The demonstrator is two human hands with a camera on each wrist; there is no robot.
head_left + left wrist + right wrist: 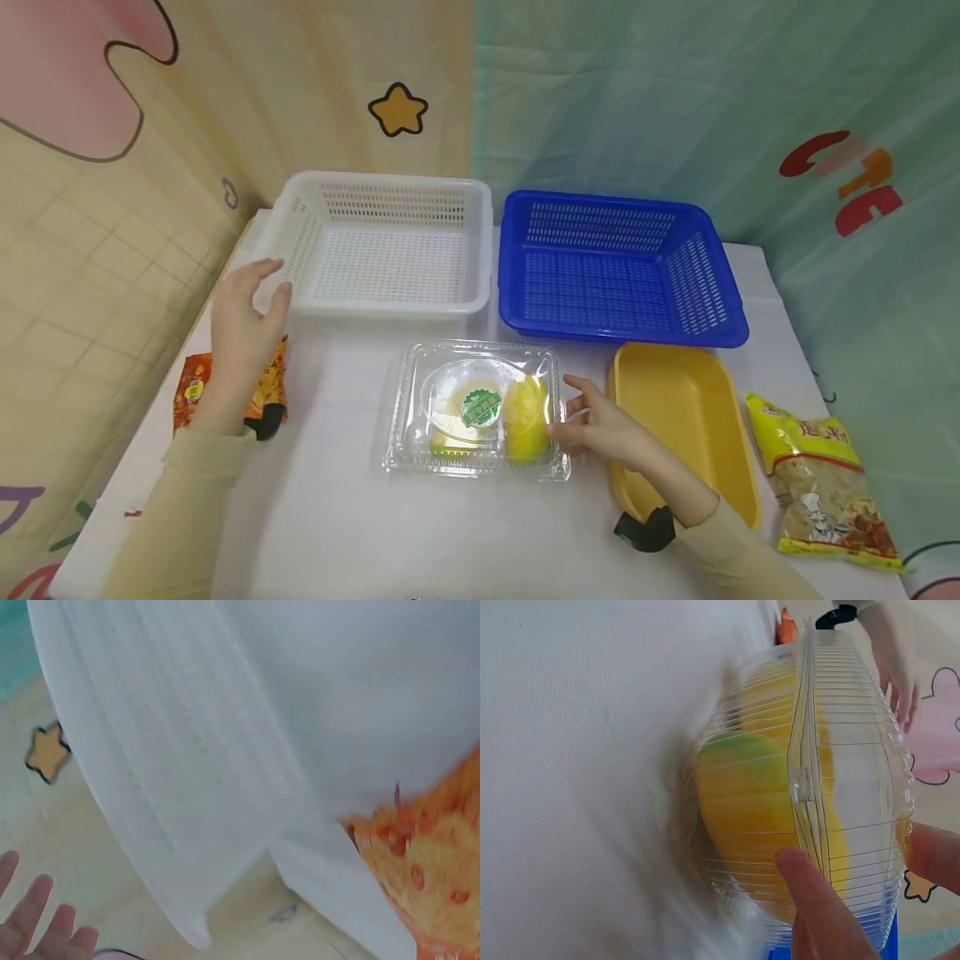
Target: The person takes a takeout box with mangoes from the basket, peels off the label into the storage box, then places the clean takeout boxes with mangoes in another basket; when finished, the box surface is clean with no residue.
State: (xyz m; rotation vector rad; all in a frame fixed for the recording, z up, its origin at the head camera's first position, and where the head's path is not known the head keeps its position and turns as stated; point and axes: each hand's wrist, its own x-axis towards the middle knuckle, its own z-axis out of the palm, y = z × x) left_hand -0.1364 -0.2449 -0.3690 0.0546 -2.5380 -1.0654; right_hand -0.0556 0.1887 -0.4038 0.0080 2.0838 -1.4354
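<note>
A clear plastic box (480,408) with a green label on its lid stands on the table and holds yellow fruit with green patches (750,802), seemingly mangoes. My right hand (603,425) is at the box's right side. In the right wrist view, one fingertip touches or nearly touches the side wall, while another finger is beside the lid. My left hand (247,312) hovers by the near left corner of the white basket (390,307), thumb and fingers apart, holding nothing. Under the left forearm lies an orange-red food packet (272,383), partly hidden.
A blue basket (622,335) stands at the back right beside the white one. A yellow tray (690,408) sits in front of it, partly behind the right forearm. Farther right lies a yellow-topped food bag (821,483). Printed curtains (637,108) hang behind the table.
</note>
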